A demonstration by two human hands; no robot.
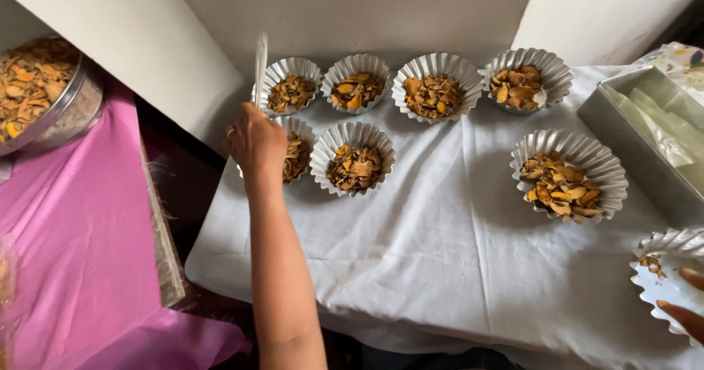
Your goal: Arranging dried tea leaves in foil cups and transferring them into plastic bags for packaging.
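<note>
My left hand (256,144) reaches out over the far left of the white-clothed table and grips a thin white utensil (260,66) that points upward. It hovers over a fluted silver foil cup (295,153) filled with dried orange-brown slices. Several more filled foil cups stand around it, such as one beside it (353,159) and one further right (570,176). At the bottom right edge, fingers of my right hand (687,308) rest in a nearly empty foil cup (664,286) holding a few crumbs.
A large metal bowl (44,95) heaped with the same dried slices sits at left on a pink cloth (73,253). A rectangular metal tray (645,132) with pale contents lies at right. White wall panels (352,11) stand behind the cups.
</note>
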